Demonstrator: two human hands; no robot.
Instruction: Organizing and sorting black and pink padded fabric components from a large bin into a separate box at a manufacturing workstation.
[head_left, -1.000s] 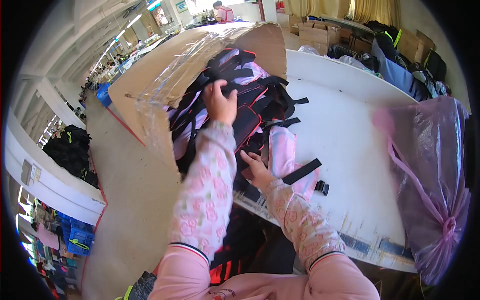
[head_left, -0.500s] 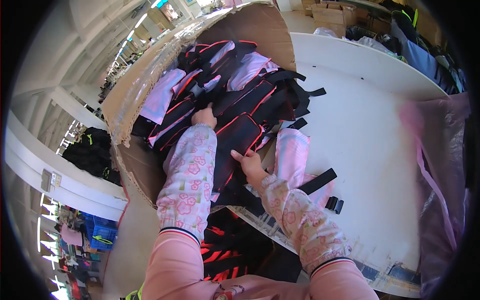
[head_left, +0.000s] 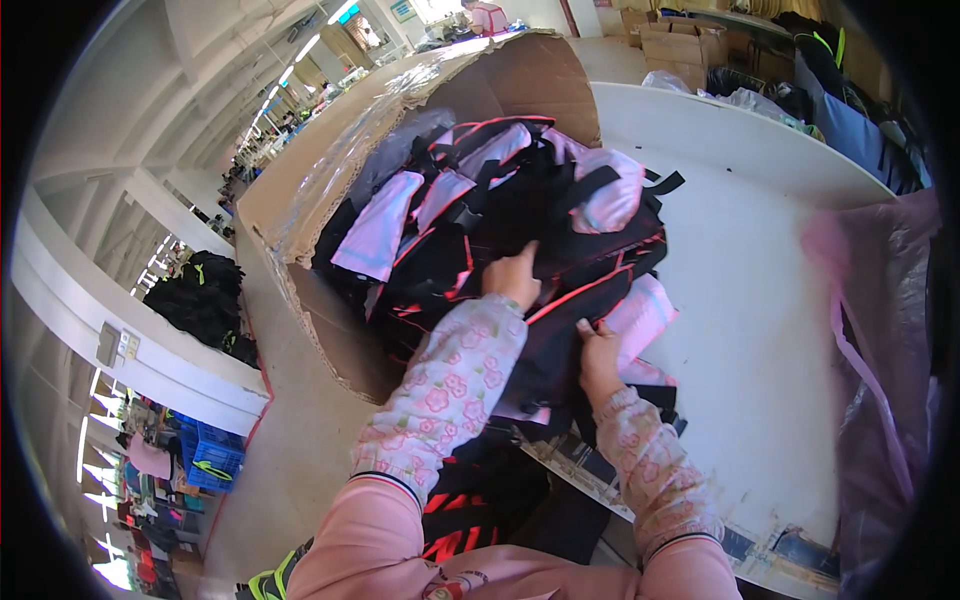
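Note:
A heap of black fabric bag pieces (head_left: 545, 215) with orange-red piping, pink shiny panels (head_left: 378, 225) and black straps spills from an open cardboard box (head_left: 330, 150) onto a white table (head_left: 745, 330). My left hand (head_left: 513, 277) is closed on a black piece in the middle of the heap, one digit pointing forward; the other fingertips are hidden in the fabric. My right hand (head_left: 600, 357) grips the near right edge of a black bag piece (head_left: 555, 345), thumb on top and fingers out of sight underneath. Beside it a pink panel (head_left: 643, 315) hangs out over the table.
Purple translucent plastic sheeting (head_left: 885, 380) covers the table's right end. Below the near edge lies more black and orange fabric (head_left: 470, 515). At left are a dark heap (head_left: 200, 300) and blue crates (head_left: 210, 455). A person (head_left: 487, 17) is far back.
Both hands and the bag pieces have moved right, farther over the white table. The pink panels and straps have shifted with them. The view has tilted slightly too.

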